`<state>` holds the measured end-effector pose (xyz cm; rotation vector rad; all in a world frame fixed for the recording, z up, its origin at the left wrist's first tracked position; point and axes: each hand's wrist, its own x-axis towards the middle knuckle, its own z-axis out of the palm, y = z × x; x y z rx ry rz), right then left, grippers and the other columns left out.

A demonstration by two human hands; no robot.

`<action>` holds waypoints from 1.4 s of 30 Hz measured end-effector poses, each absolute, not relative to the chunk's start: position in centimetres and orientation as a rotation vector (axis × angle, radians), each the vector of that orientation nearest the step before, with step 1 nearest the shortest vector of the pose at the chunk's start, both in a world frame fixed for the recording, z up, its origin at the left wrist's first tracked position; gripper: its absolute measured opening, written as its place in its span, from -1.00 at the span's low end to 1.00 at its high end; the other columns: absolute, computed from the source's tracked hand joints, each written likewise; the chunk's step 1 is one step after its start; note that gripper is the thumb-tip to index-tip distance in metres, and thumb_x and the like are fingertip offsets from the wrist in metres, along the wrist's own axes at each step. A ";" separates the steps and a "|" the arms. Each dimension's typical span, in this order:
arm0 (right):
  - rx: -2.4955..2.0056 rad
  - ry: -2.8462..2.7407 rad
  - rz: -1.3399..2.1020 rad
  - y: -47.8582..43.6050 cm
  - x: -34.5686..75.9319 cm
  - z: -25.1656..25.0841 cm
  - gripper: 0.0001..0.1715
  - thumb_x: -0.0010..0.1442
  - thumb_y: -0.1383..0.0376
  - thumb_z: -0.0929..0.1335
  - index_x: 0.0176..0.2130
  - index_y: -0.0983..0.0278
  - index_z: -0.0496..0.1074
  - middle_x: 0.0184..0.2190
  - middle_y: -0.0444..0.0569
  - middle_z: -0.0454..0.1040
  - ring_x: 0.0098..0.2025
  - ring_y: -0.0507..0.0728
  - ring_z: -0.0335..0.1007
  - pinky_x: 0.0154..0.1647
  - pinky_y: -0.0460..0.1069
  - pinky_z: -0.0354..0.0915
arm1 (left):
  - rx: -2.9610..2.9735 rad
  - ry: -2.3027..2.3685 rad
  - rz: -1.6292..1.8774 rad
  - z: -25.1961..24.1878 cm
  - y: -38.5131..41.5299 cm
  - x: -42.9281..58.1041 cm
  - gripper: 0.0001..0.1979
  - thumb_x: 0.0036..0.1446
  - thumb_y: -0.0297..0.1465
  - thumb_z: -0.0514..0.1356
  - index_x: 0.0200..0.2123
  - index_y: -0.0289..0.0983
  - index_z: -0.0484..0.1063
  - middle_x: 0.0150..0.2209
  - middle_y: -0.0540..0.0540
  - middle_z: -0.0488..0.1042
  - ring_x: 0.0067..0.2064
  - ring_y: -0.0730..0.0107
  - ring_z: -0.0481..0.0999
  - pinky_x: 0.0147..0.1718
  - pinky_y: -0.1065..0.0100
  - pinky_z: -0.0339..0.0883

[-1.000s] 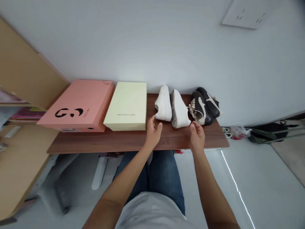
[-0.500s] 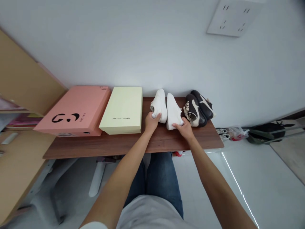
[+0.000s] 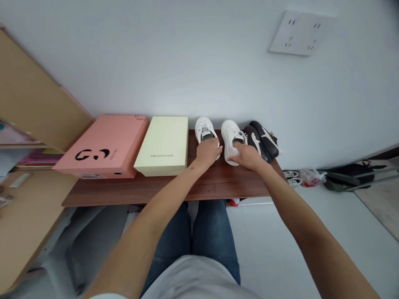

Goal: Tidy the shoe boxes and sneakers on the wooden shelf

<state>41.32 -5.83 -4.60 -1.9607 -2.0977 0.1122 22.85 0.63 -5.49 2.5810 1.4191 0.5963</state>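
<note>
Hands shifted; left hand, right hand, fingers seemingly clenched on white sneakers; shoebox shut.

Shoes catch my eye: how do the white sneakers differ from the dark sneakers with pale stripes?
The white sneakers are all white; the dark sneakers with pale stripes are not. The left hand and right hand each rest on a white sneaker, not a dark one. Both pairs sit on a brown wooden board.

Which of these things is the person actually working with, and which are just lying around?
In use: left hand on one white sneaker; right hand on other white sneaker.

Lying around: black-and-white sneakers; pink shoebox; pale yellow shoebox; wooden shelf.
</note>
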 end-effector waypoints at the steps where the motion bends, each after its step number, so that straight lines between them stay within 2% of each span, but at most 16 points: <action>1: -1.978 -2.140 0.100 -5.7 41.0 -4.8 -0.55 0.04 0.06 0.48 -0.16 0.22 0.39 -0.27 0.06 0.56 -0.19 0.29 0.49 -0.23 0.02 0.22 | 2.652 1.394 0.546 -5.6 0.5 22.8 -0.73 0.27 -0.29 0.11 -0.13 -0.37 0.45 -0.24 -0.30 0.54 -0.11 0.01 0.53 -0.18 0.20 0.24; 11: -2.002 -2.259 0.139 -4.9 38.7 -6.7 -0.59 0.09 0.17 0.48 -0.11 0.26 0.37 -0.16 0.19 0.56 -0.08 0.34 0.48 -0.06 0.12 0.25 | 2.849 1.288 0.370 -7.9 0.1 22.0 -0.76 0.26 -0.37 0.13 -0.14 -0.41 0.49 -0.28 -0.33 0.54 -0.12 0.03 0.54 -0.13 0.17 0.26; 21: -2.137 -2.470 0.121 -3.8 37.5 -5.8 -0.54 0.24 0.09 0.36 0.01 0.33 0.30 0.00 0.27 0.49 0.03 0.35 0.44 -0.04 0.09 0.27 | 2.920 1.295 0.269 -8.7 0.5 21.3 -0.75 0.27 -0.36 0.12 -0.13 -0.40 0.48 -0.29 -0.29 0.55 -0.13 0.07 0.55 -0.16 0.20 0.30; 42: -2.108 -2.478 0.073 -2.9 37.2 -7.0 -0.55 0.20 0.10 0.39 -0.01 0.30 0.33 -0.04 0.23 0.52 -0.03 0.33 0.47 -0.12 0.04 0.29 | 2.924 1.298 0.280 -9.2 1.6 21.1 -0.74 0.28 -0.33 0.09 -0.11 -0.40 0.43 -0.27 -0.29 0.53 -0.09 0.03 0.51 -0.14 0.17 0.24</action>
